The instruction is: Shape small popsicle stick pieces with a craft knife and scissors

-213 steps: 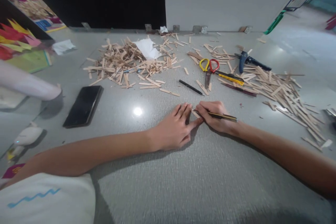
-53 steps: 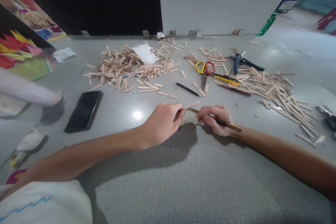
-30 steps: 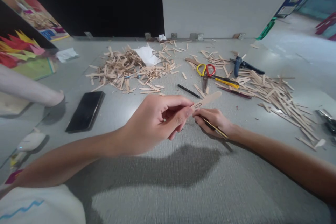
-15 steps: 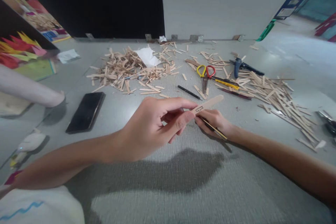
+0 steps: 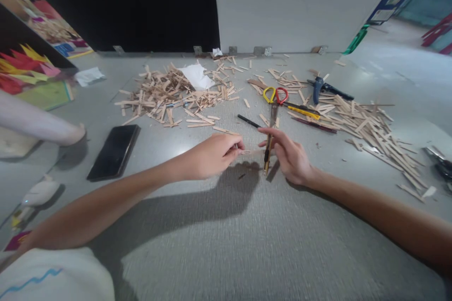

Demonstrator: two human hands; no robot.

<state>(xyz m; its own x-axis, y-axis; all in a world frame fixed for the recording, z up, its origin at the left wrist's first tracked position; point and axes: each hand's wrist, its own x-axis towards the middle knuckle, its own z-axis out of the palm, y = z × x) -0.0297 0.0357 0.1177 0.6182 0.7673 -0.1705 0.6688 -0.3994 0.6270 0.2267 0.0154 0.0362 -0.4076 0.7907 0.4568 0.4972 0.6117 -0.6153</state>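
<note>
Pinching a thin wooden stick (image 5: 247, 152) by one end, between the fingertips of the left hand (image 5: 212, 156), with a small outline drawn on the wood just beside the pinch. Clearly closed on that end, then, at the left grip, and nearer to it than to the right. Points away from the left fingertips toward the right hand (image 5: 295, 161), with the long axis running roughly crosswise, side to side over the desk (image 5: 212, 254). Looks pale and smeared toward the far end; cannot tell exactly where it stops, or whether it meets anything there.

Grasping a slim gold-and-black tool (image 5: 267, 154) at the right grip, with the index finger reaching out over the upper part and the other fingers loosely spread. Runs, unlike the wood, nearly toward and away from the body, so lies about square to the stick's line, on the side away from the left hand. Too small to tell which end of it does the working.

Beyond the hands, see a black pen (image 5: 249, 121) lying slantwise just past the gap between them, and scissors (image 5: 274, 114) farther off, with one yellow and one red handle. Nearer the body, below that same gap, notice a small dark sliver (image 5: 242, 176) in the shadow, well clear of both palms.
</note>
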